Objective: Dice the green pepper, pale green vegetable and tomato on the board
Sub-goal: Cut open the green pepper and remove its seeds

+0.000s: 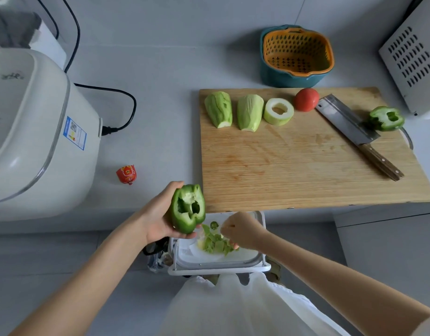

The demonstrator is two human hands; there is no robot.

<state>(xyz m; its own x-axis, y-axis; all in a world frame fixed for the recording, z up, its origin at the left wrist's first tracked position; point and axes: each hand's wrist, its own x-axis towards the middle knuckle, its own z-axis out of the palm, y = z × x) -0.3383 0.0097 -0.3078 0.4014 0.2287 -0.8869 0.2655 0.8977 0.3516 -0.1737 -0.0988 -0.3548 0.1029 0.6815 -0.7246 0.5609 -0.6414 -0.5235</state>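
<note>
You are at the cleaning stage of the green pepper, with no dicing begun. Your left hand [158, 214] grips one pepper half [188, 208], thumb over the top and fingers curled underneath, its hollow side facing up at you, just off the near left corner of the board [294, 166] and above the bin [257, 265]. Your right hand [243, 230] hangs over the bin with fingers bunched and pointing down at the scraps [216, 243]; you cannot tell whether they pinch any seeds or core. The second pepper half [387, 118] lies at the board's far right edge, just beside the knife [349, 122]. The tomato [306, 99] sits whole along the back edge, next to the three pale green vegetable pieces [249, 112], all uncut into dice. Next, you likely need to bring the held half onto the open middle of the board, lay it flat, and reach the right hand across to the knife handle.
</note>
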